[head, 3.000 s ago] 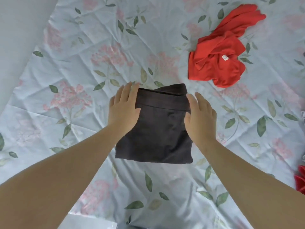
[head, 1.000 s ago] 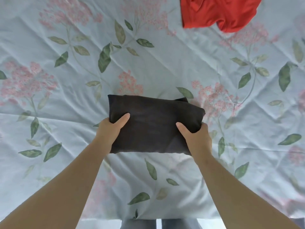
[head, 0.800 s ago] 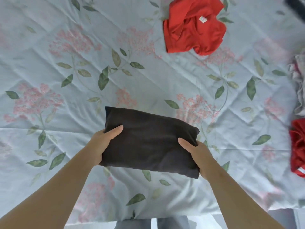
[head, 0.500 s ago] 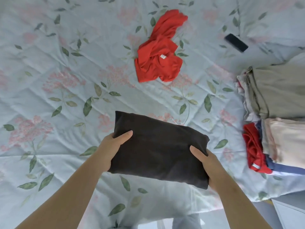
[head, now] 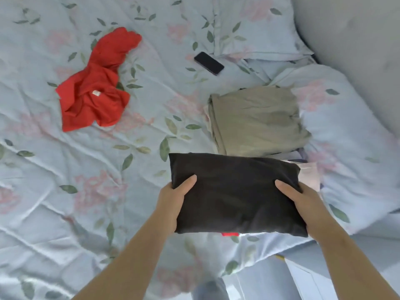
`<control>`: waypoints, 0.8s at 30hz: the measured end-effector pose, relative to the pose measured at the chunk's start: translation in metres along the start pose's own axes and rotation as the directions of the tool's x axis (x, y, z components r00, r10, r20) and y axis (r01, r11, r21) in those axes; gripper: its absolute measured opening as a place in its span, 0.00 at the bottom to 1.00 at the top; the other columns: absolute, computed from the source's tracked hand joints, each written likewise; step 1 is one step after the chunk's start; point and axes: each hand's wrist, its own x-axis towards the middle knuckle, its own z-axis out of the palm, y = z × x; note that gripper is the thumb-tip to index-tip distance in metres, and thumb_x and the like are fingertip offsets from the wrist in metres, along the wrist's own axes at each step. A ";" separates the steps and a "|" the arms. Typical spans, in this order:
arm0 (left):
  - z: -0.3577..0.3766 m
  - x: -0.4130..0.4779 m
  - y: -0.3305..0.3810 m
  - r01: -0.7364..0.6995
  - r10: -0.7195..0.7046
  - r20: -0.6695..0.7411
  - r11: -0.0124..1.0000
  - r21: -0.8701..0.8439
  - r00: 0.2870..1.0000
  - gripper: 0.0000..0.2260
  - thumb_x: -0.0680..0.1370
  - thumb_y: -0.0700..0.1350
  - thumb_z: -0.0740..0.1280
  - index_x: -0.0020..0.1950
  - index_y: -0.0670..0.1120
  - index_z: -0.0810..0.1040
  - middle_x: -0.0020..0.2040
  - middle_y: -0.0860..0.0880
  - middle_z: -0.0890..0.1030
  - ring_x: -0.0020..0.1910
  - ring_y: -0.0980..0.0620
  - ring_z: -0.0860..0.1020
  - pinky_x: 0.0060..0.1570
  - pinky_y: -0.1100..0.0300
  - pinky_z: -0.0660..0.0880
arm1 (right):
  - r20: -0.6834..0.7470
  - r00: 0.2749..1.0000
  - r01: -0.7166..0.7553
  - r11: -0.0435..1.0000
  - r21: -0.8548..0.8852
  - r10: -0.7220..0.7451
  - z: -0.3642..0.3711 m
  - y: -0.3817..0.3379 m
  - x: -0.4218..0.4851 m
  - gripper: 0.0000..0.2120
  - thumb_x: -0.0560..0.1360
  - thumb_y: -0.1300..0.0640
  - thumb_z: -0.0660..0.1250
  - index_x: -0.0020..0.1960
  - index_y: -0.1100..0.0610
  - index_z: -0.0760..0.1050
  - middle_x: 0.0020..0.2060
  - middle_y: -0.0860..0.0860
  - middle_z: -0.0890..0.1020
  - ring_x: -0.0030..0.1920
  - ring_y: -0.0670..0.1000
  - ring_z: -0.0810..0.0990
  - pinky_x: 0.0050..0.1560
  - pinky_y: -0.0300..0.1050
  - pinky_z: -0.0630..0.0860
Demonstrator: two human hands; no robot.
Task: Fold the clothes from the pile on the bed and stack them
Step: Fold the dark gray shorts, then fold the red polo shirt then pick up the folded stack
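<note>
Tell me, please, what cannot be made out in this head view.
- Fingers of left hand and right hand: under the folded dark garment, head view; only thumbs show.
- Clothes below it: covered, except a red sliver and pale edge.
- Layers beneath khaki garment: hidden by it.

The black garment (head: 236, 191), which three seconds ago lay flat on the bed (head: 65, 169) under two open palms, is now lifted off it. The left hand (head: 171, 204) and right hand (head: 303, 202) have moved to grip its ends, thumbs on top, and carried it rightward. It now hangs over the stack of folded clothes (head: 310, 174), just in front of the khaki garment (head: 255, 120).
</note>
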 end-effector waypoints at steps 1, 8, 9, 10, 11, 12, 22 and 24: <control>0.025 0.002 -0.005 0.000 0.000 -0.009 1.000 0.006 1.000 0.12 0.68 0.59 0.73 0.45 0.55 0.78 0.39 0.54 0.84 0.43 0.49 0.82 0.37 0.56 0.78 | -0.039 0.999 0.001 0.999 -0.045 -0.003 -0.021 0.003 0.010 0.18 0.69 0.42 0.71 0.53 0.51 0.77 0.48 0.48 0.83 0.49 0.52 0.81 0.50 0.49 0.76; 0.144 0.029 -0.057 -0.152 0.237 -0.184 0.910 0.386 0.954 0.22 0.73 0.55 0.69 0.64 0.52 0.68 0.57 0.54 0.77 0.59 0.48 0.75 0.56 0.54 0.72 | -0.446 0.886 -0.174 0.803 -0.570 -0.125 -0.076 0.039 0.055 0.32 0.74 0.42 0.63 0.74 0.50 0.57 0.69 0.57 0.68 0.68 0.63 0.65 0.67 0.61 0.60; 0.149 0.032 -0.065 -0.170 0.334 -0.206 0.812 0.559 0.920 0.26 0.74 0.54 0.67 0.70 0.53 0.63 0.65 0.53 0.73 0.65 0.48 0.71 0.61 0.52 0.70 | -0.444 0.875 -0.166 0.744 -0.647 -0.192 -0.069 0.046 0.056 0.34 0.75 0.41 0.62 0.76 0.48 0.53 0.73 0.56 0.62 0.71 0.61 0.60 0.68 0.62 0.56; 0.153 0.034 -0.072 -0.183 0.438 -0.189 0.676 0.714 0.879 0.30 0.76 0.54 0.65 0.74 0.54 0.57 0.71 0.52 0.67 0.69 0.47 0.66 0.65 0.50 0.66 | -0.398 0.885 -0.129 0.696 -0.707 -0.241 -0.059 0.053 0.058 0.34 0.75 0.40 0.60 0.76 0.47 0.51 0.76 0.55 0.57 0.73 0.60 0.56 0.69 0.63 0.54; 0.155 0.036 -0.078 -0.202 0.533 -0.129 0.519 0.831 0.836 0.29 0.77 0.53 0.62 0.76 0.56 0.53 0.75 0.51 0.61 0.72 0.47 0.61 0.67 0.50 0.62 | -0.322 0.912 -0.088 0.647 -0.758 -0.254 -0.047 0.061 0.059 0.33 0.75 0.38 0.57 0.76 0.44 0.50 0.77 0.53 0.53 0.75 0.59 0.52 0.70 0.64 0.53; 0.157 0.040 -0.084 -0.225 0.586 -0.048 0.383 0.896 0.809 0.28 0.79 0.52 0.59 0.76 0.59 0.52 0.77 0.50 0.57 0.74 0.47 0.58 0.69 0.50 0.59 | -0.242 0.943 -0.060 0.600 -0.798 -0.228 -0.035 0.069 0.061 0.32 0.76 0.36 0.54 0.76 0.42 0.49 0.77 0.52 0.51 0.75 0.59 0.50 0.70 0.65 0.52; 0.123 0.060 -0.064 -0.273 0.566 0.277 -0.094 0.957 0.776 0.24 0.76 0.56 0.64 0.72 0.58 0.66 0.71 0.41 0.67 0.69 0.40 0.67 0.65 0.42 0.64 | -0.191 0.966 -0.086 0.484 -0.871 -0.174 0.003 0.074 0.075 0.30 0.76 0.37 0.53 0.75 0.44 0.56 0.77 0.54 0.54 0.75 0.62 0.49 0.68 0.71 0.51; 0.105 0.060 -0.049 -0.304 0.660 0.317 -0.139 0.943 0.681 0.25 0.70 0.53 0.73 0.66 0.51 0.75 0.62 0.42 0.77 0.59 0.40 0.76 0.56 0.43 0.73 | -0.149 0.940 0.023 0.493 -0.870 -0.307 0.022 0.051 0.070 0.27 0.76 0.43 0.61 0.72 0.51 0.65 0.73 0.58 0.63 0.73 0.64 0.57 0.67 0.72 0.53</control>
